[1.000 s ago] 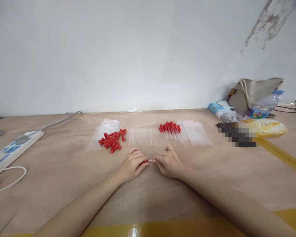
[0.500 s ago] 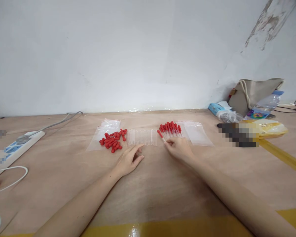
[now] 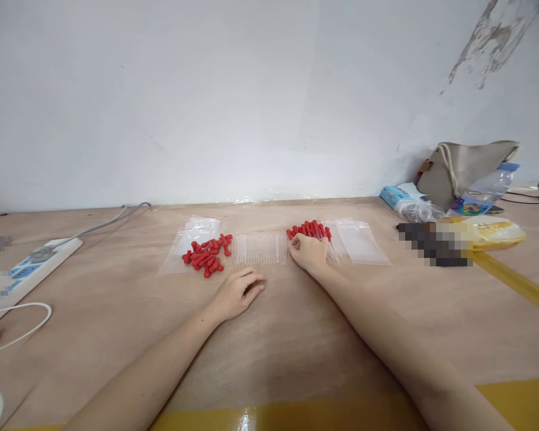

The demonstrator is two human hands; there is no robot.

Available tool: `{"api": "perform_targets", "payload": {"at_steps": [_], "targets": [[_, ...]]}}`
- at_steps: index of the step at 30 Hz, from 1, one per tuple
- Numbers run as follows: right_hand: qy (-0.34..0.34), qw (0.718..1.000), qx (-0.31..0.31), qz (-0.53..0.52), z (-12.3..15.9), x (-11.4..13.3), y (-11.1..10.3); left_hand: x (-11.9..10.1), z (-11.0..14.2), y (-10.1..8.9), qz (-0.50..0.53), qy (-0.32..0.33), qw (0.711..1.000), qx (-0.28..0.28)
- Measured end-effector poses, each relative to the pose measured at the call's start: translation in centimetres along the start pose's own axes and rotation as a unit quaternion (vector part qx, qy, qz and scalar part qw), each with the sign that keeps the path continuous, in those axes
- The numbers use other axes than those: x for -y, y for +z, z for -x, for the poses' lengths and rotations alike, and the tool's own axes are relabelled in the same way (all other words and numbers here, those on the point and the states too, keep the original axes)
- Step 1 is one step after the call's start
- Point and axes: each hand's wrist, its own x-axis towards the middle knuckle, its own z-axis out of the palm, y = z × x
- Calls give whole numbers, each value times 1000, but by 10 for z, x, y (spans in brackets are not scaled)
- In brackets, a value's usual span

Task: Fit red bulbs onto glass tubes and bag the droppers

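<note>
My left hand (image 3: 240, 292) rests on the table, fingers loosely curved and apart, holding nothing. Just beyond its fingertips lies a row of clear glass dropper tubes (image 3: 259, 248). To their left, a loose pile of red rubber bulbs (image 3: 204, 258) partly covers a clear zip bag (image 3: 173, 257). My right hand (image 3: 309, 252) is closed over the left side of a group of droppers with red bulbs (image 3: 313, 228). Its fingertips pinch the leftmost dropper just below the bulb, and the hand hides most of that tube. Flat zip bags (image 3: 363, 242) lie to the right of these droppers.
On the left stands a white power strip (image 3: 31, 269) with cables. At the right are a tissue pack (image 3: 395, 196), a grey bag (image 3: 469, 170), a yellow-and-white package (image 3: 496, 233) and a blurred dark object (image 3: 431, 244). A wall rises behind the table.
My right hand has moved slightly left and away from me, up the leftmost dropper toward its bulb, bringing it closer to the others. My left hand has drawn back slightly from the glass tubes.
</note>
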Motion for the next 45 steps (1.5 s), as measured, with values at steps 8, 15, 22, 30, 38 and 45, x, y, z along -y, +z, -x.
{"api": "perform_targets", "payload": {"at_steps": [8, 15, 22, 30, 38, 45], "targets": [[42, 996, 70, 34, 0, 16, -5, 2, 0, 1, -6, -2, 1000, -1], [96, 980, 156, 79, -12, 34, -10, 3, 0, 2, -5, -6, 1000, 0], [97, 976, 181, 73, -18, 35, -11, 3, 0, 2, -3, -2, 1000, -4], [-21, 993, 107, 41, 13, 27, -32, 4, -1, -7, -136, -8, 990, -24], [-278, 956, -49, -82, 58, -23, -31, 38, -5, -78, -262, -89, 959, 64], [-282, 952, -89, -81, 64, -24, -31, 43, -6, -86, -241, -145, 947, 158]]}}
